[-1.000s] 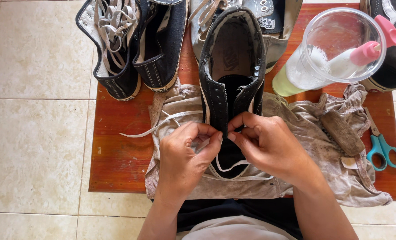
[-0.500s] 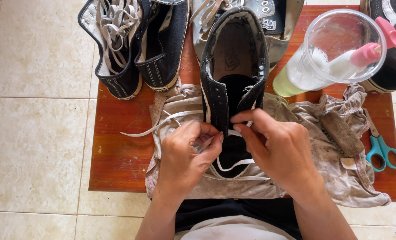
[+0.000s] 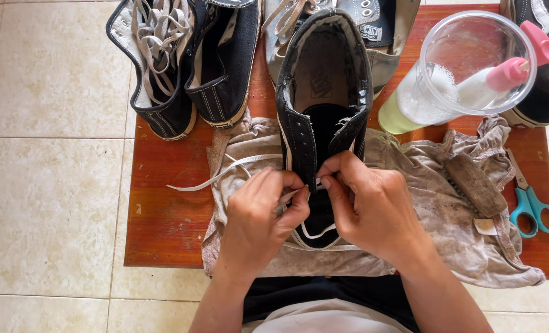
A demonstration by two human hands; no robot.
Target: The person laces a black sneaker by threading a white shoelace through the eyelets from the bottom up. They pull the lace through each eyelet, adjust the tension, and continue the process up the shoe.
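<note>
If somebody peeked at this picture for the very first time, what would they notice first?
Two hands, the left hand and right hand, pinching a white shoelace at a black canvas shoe in the middle, on a stained beige cloth. At the top right stands a clear plastic cup holding a pink-capped bottle, and teal-handled scissors lie at the right edge.

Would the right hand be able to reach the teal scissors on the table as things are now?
Probably yes. The scissors lie uncovered at the table's right edge, beside the stained cloth, on the right hand's own side. But that hand now pinches the white lace at the black shoe.
</note>
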